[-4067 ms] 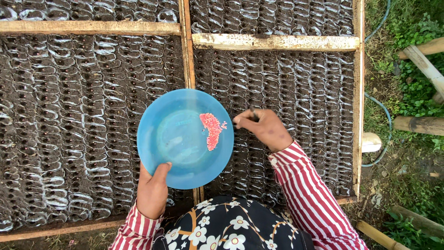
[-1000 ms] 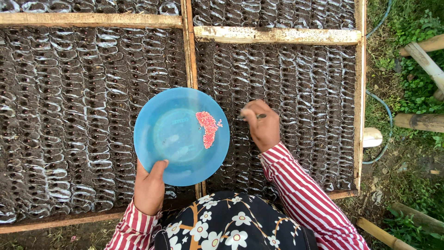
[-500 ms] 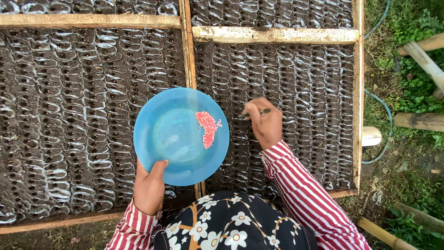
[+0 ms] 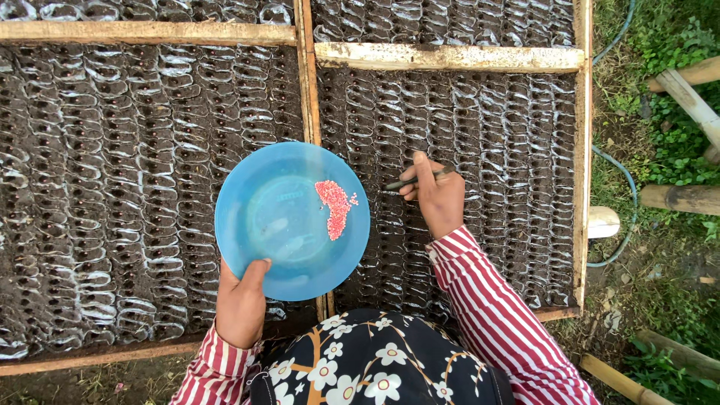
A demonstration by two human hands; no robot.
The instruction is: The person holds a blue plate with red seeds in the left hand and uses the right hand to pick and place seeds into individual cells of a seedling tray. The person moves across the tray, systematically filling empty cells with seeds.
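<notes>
Both long sleeves (image 4: pixel 491 311) carry red and white stripes down to the wrists; a dark headscarf (image 4: pixel 375 360) shows white flowers and orange stems.

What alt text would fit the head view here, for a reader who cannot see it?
Seen from above, a person's left hand holds a blue plate carrying a small pile of pink seeds, while the right hand grips a thin stick over rows of soil-filled seedling bags in wooden frames. Grass and a hose lie to the right.
</notes>
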